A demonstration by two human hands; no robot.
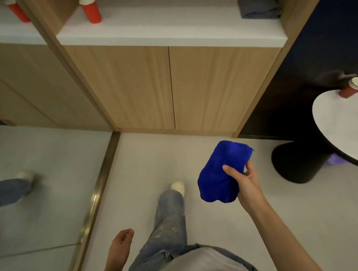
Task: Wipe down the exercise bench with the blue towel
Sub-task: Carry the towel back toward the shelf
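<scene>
The right hand point(245, 181) holds the blue towel point(222, 172) just right of the middle of the frame. Its fingers are closed around the towel, which is bunched into a soft, fuzzy lump. The left hand point(120, 246), at the bottom, hangs loose with fingers a little curled and nothing in it.

No exercise bench shows here, so I think this is the carrying step, with no wiping yet. Next the person likely needs to find the bench and press the towel flat on it.

Ahead is a smooth wooden cabinet point(170, 83) with a white top. A red paper cup point(90, 9) stands on it. A round white table point(341, 125) sits at the right.
</scene>
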